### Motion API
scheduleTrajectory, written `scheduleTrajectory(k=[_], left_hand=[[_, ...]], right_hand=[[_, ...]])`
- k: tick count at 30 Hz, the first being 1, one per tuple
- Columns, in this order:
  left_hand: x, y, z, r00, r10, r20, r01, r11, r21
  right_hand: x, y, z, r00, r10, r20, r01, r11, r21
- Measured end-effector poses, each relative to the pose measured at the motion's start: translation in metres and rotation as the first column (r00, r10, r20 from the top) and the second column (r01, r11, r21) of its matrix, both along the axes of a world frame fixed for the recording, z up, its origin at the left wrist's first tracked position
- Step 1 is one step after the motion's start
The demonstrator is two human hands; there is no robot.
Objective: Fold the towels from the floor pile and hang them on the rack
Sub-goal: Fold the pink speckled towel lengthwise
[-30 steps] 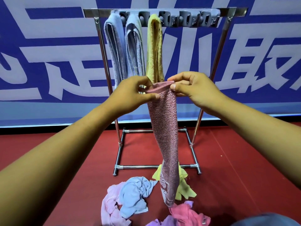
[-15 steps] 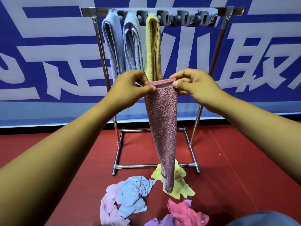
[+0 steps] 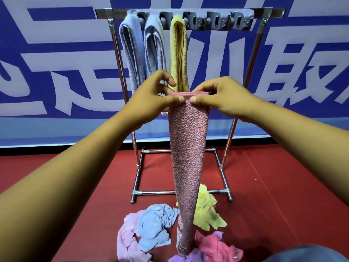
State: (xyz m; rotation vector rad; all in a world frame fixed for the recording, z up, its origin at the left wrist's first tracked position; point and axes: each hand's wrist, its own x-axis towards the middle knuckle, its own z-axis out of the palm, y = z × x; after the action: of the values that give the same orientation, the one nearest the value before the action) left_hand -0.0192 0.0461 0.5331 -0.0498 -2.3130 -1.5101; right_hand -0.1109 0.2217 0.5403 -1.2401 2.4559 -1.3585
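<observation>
A folded pink towel (image 3: 188, 148) hangs straight down in front of me, tapering to a point above the floor pile. My left hand (image 3: 153, 97) pinches its top left corner and my right hand (image 3: 219, 99) pinches the top right, thumbs nearly meeting at the hem. Behind stands the metal rack (image 3: 245, 11) with a grey clip bar. Two blue-grey towels (image 3: 132, 52) and a yellow towel (image 3: 178, 53) hang from its left half. The floor pile (image 3: 156, 225) holds crumpled pink, blue, yellow and purple towels.
The rack's chrome base frame (image 3: 224, 191) sits on red floor just beyond the pile. A blue and white banner wall (image 3: 56, 63) stands close behind the rack. The right half of the clip bar (image 3: 226, 20) holds no towel.
Both hands have evened out the towel's top edge, which now lies flat and level between them. The towel hangs narrower and straighter, and the two thumbs have come closer together.
</observation>
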Motion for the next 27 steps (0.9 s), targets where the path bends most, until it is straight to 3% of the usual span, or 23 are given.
scheduleTrajectory(k=[4, 8, 15, 20, 27], left_hand=[[0.004, -0.005, -0.011, 0.994, -0.104, 0.032, 0.095, 0.97, 0.224], [0.01, -0.002, -0.031, 0.964, -0.244, 0.102, 0.216, 0.95, 0.227], [-0.004, 0.012, -0.028, 0.99, -0.122, 0.065, 0.097, 0.947, 0.305], [-0.015, 0.022, -0.01, 0.995, -0.081, 0.054, 0.058, 0.937, 0.344], [-0.023, 0.018, 0.006, 0.996, -0.03, 0.084, 0.001, 0.948, 0.319]], right_hand=[[0.003, -0.004, 0.006, 0.999, 0.04, -0.028, -0.041, 0.998, -0.045], [0.006, -0.008, 0.008, 0.996, 0.081, -0.025, -0.082, 0.994, -0.071], [0.001, -0.005, 0.002, 0.997, 0.06, 0.054, -0.048, 0.978, -0.202], [0.001, 0.012, -0.033, 0.962, 0.026, 0.271, 0.069, 0.94, -0.335], [0.005, 0.018, -0.086, 0.955, 0.005, 0.295, 0.045, 0.985, -0.164]])
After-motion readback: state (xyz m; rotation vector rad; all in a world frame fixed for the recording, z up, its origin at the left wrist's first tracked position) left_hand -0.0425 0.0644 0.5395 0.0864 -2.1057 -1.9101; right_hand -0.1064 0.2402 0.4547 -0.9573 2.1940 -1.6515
